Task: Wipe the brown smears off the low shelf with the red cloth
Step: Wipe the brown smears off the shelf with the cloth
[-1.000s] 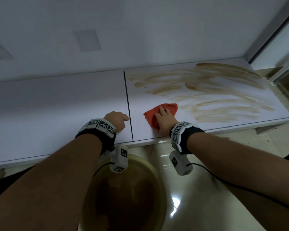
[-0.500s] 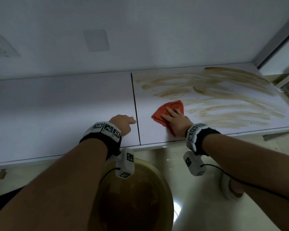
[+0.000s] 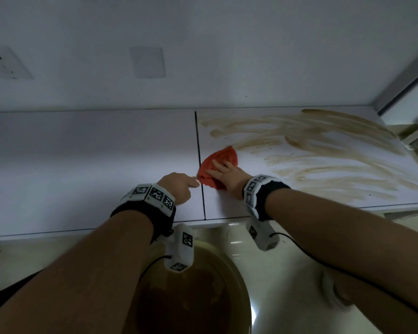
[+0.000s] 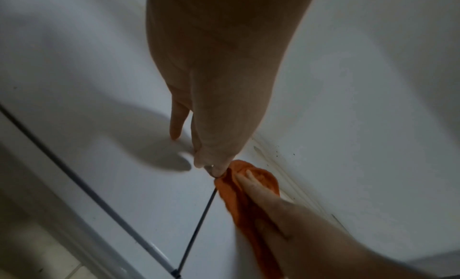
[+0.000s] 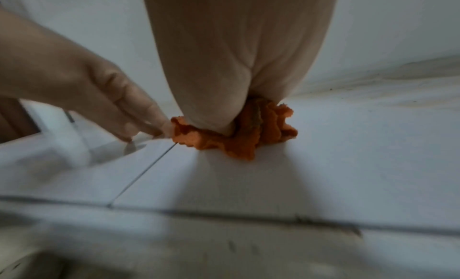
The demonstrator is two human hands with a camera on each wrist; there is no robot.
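Note:
The red cloth (image 3: pixel 223 156) lies bunched on the white low shelf (image 3: pixel 82 165), just right of the dark seam between its two panels. My right hand (image 3: pixel 227 173) presses flat on the cloth with straight fingers; in the right wrist view the hand (image 5: pixel 236 66) covers the cloth (image 5: pixel 239 143). My left hand (image 3: pixel 179 185) rests on the shelf left of the seam, and its fingertips (image 4: pixel 216 171) touch the cloth's (image 4: pixel 266 182) edge without gripping it. Brown smears (image 3: pixel 323 141) streak the right panel from the cloth to the far right end.
A round basin (image 3: pixel 217 256) of brown water stands on the floor below the shelf's front edge, between my forearms. The wall behind the shelf carries a blank plate (image 3: pixel 147 62) and a socket (image 3: pixel 5 63). A frame (image 3: pixel 408 80) closes the shelf's right end.
My right hand has slid the cloth left and slightly away from the front edge, up to the seam, where it now meets the left fingertips. The left hand has stayed put.

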